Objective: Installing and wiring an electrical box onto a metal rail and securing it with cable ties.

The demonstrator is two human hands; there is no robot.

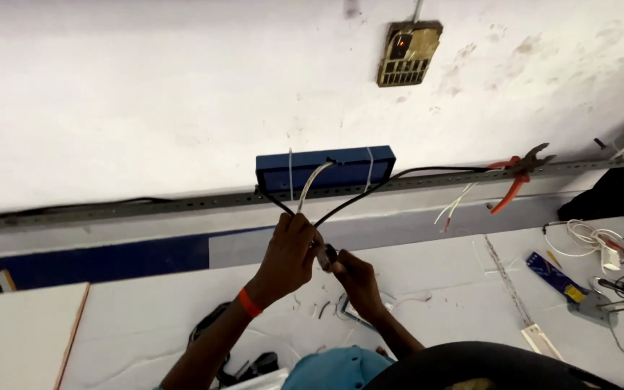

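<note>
left hand (290, 249) clenched on cables (355, 196) | right hand (354, 278) pinching the black end just beside it | cables run up to blue box (325, 167) on rail | pliers (518, 177) hang well right

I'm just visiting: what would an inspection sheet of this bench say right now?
Surface: white bench, wire scraps scattered.
Job's things: black cable and white cable, gathered at the hands.
Clutter: red pliers hung on rail; blue strip; white wire bundle.
Fingers: left hand and right hand both closed on the cables.
Cables: run up to blue box.
Surroundings: white wall, socket plate, metal rail.
</note>
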